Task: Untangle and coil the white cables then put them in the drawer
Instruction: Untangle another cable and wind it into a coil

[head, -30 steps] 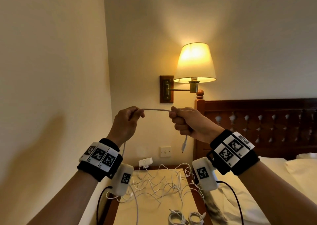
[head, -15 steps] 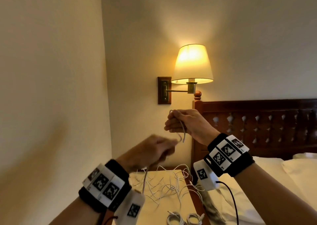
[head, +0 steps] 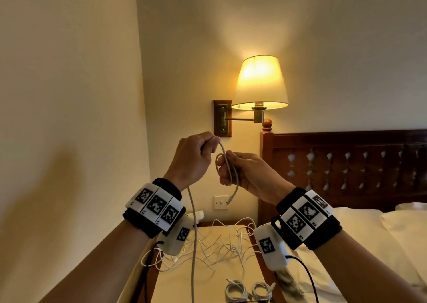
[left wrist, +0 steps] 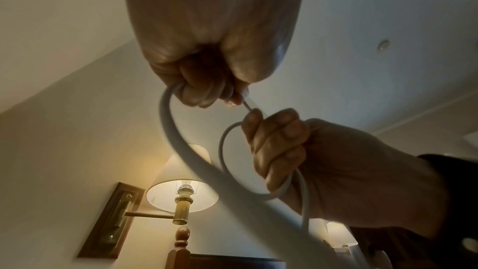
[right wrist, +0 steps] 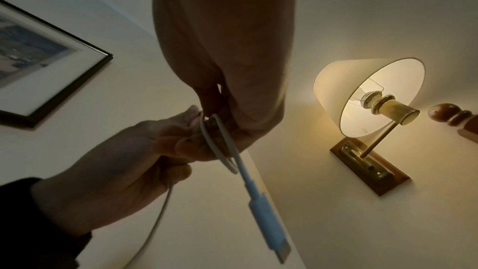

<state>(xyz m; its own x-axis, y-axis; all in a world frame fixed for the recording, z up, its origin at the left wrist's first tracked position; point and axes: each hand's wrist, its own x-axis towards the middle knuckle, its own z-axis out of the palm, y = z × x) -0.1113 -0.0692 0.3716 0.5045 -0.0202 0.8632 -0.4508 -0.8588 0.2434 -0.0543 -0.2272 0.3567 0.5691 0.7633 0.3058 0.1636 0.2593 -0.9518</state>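
Both hands are raised in front of the wall, holding one white cable. My right hand grips a small loop of it, and the plug end dangles below the fingers. My left hand pinches the cable just above the loop; the long tail hangs from it down to the nightstand. A tangle of white cables lies on the nightstand's far half. Two coiled cables sit at its near edge. No drawer is in view.
A lit wall lamp on a brass arm hangs just above and behind the hands. A dark wooden headboard and a bed with white linen are to the right. A wall stands close on the left. A framed picture hangs behind.
The left hand dropped low, then rose again to meet the right hand, bringing more cable. The right hand now holds a loop where it earlier held only a straight end.
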